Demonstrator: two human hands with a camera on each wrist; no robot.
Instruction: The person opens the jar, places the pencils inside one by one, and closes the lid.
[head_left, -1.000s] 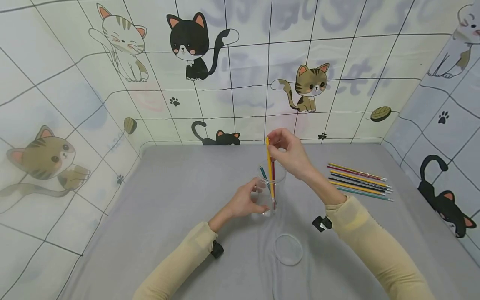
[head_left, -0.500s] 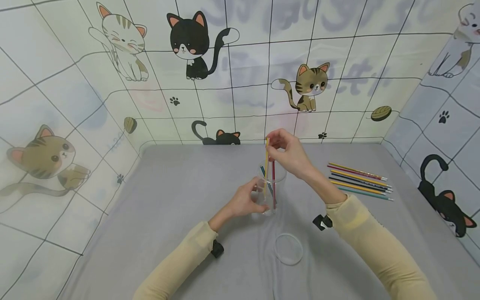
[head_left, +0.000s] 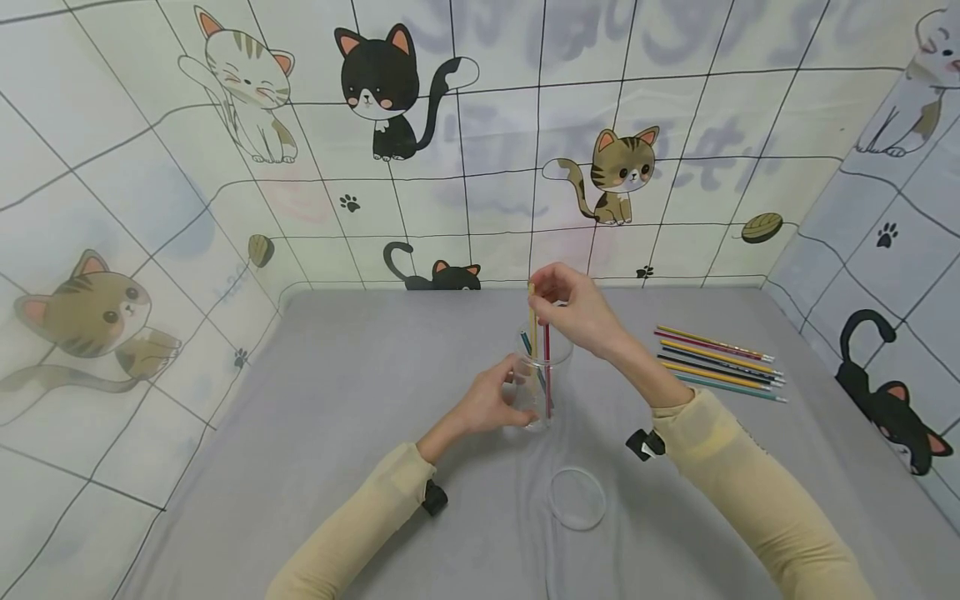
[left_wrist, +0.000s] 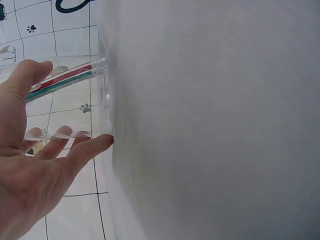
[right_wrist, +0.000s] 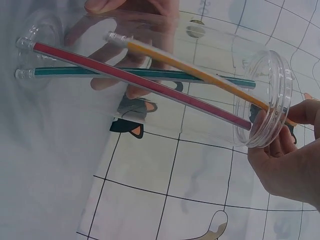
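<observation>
My left hand [head_left: 487,402] holds a clear jar [head_left: 561,375] upright on the table, thumb and fingers on either side of it. Above the jar's mouth, my right hand [head_left: 581,312] pinches a yellow pencil [right_wrist: 190,73] near its upper end. The right wrist view shows this pencil's eraser end inside the jar, above the bottom. A red pencil [right_wrist: 140,84] and a teal pencil [right_wrist: 165,75] lean in the jar, eraser ends down at its base. In the left wrist view, my left thumb and fingers [left_wrist: 65,150] lie along the jar wall.
Several pencils [head_left: 720,357] lie in a row on the grey table [head_left: 360,358], right of the jar. A clear round lid [head_left: 577,500] lies in front of the jar. Behind and beside the table hangs a cat-printed cloth [head_left: 495,200].
The yellow pencil's lower end has swung left inside the jar, then the right hand has lowered it slightly. The left hand and jar have stayed in place.
</observation>
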